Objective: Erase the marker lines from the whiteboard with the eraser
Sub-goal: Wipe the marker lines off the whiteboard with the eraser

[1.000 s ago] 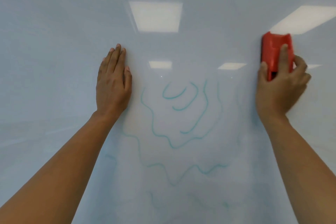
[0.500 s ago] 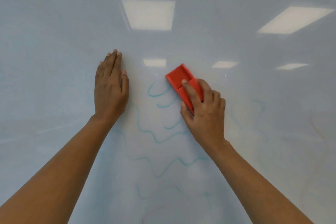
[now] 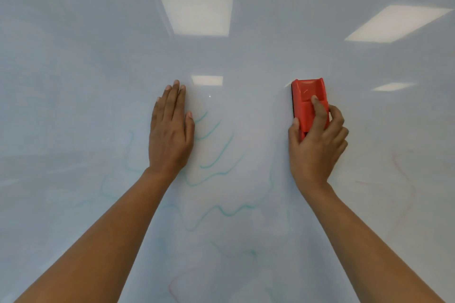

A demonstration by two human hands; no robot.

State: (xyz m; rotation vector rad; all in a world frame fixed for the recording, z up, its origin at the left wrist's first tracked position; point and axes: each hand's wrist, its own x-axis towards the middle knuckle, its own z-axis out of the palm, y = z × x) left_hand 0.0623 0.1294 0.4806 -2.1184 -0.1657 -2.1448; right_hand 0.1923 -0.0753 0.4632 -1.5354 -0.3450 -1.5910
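Left hand [image 3: 171,130] hides marker lines [image 3: 214,152] (partly) — rest faint.

The left hand [image 3: 170,135] lies flat on the whiteboard [image 3: 73,81], its fingers [image 3: 173,101] straight and together, pointing up. Teal marker lines [image 3: 216,155] curve just right of its thumb and run below both wrists. The right hand [image 3: 316,145] presses an upright red eraser [image 3: 309,103] to the board, forefinger on its back, thumb on its left edge.
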